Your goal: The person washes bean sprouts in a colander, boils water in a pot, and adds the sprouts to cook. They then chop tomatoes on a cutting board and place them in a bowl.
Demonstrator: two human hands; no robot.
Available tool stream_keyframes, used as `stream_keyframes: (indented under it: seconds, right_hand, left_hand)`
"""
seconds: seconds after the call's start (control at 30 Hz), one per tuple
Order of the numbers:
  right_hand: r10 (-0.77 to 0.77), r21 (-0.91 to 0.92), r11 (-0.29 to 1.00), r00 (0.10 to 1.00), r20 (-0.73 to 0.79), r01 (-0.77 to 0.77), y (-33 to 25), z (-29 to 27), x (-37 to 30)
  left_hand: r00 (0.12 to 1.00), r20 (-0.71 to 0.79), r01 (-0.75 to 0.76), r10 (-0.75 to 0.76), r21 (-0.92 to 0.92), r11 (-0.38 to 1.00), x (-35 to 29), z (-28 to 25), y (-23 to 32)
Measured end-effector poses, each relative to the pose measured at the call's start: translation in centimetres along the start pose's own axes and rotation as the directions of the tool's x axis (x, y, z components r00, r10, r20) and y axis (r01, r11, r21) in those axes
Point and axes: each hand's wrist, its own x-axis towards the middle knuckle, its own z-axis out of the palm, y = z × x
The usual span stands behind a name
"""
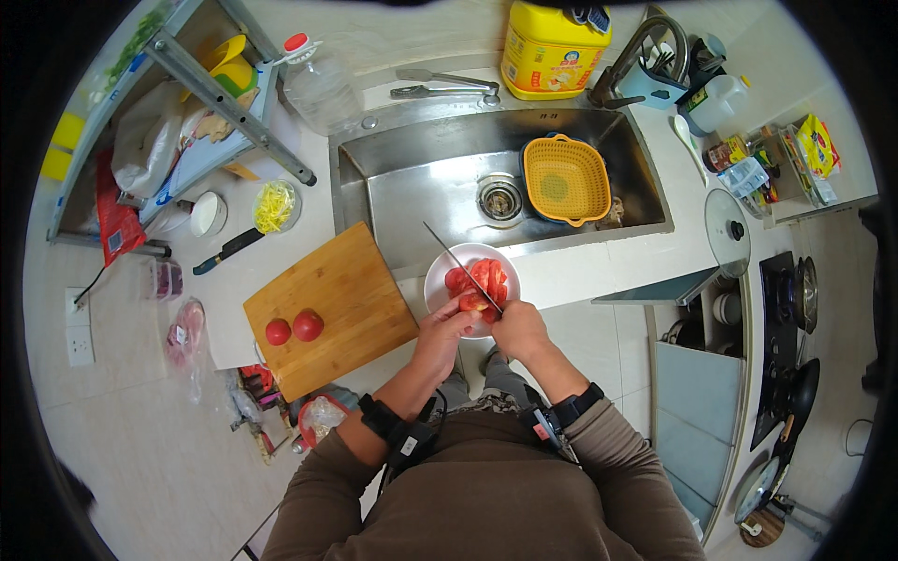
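- The left hand pinched a tomato piece over the white bowl, just ahead of both hands.
- The right hand gripped the knife, its blade slanting across the bowl (contact with the piece was hard to tell).
- The step seemed to be cutting tomato above the cut pieces.
- The next move likely called for a steady hold clear of the edge; two tomatoes lay on the board, left of the hands.

Left fingers pinched, right fingers curled; forearms angled inward.
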Motion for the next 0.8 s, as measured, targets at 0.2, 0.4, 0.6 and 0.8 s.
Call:
stream_keyframes:
  seconds: [0.2, 0.4, 0.6, 0.8]
  right_hand:
    - [-0.199, 0.072, 0.975, 0.97, -0.14, 0.21, -0.3, -1.0, -2.7]
    - [-0.364, -0.151, 0.927, 0.92, -0.143, 0.343, -1.4, -1.4, -4.2]
    - [-0.384, -0.172, 0.916, 0.914, -0.127, 0.361, -0.6, -1.7, -4.5]
    - [-0.226, -0.23, 0.949, 0.974, -0.015, 0.217, 0.6, -2.2, -4.9]
  left_hand:
    - [0.996, 0.073, 0.07, -0.054, -0.249, 0.966, 0.5, -1.4, 1.0]
    - [0.994, 0.011, -0.097, 0.104, -0.283, 0.954, 0.8, -1.2, 0.6]
    - [0.993, -0.117, -0.059, 0.029, -0.263, 0.963, 0.5, -0.5, 0.8]
    - [0.993, -0.11, 0.01, -0.033, -0.203, 0.979, 0.1, -0.5, 1.1]
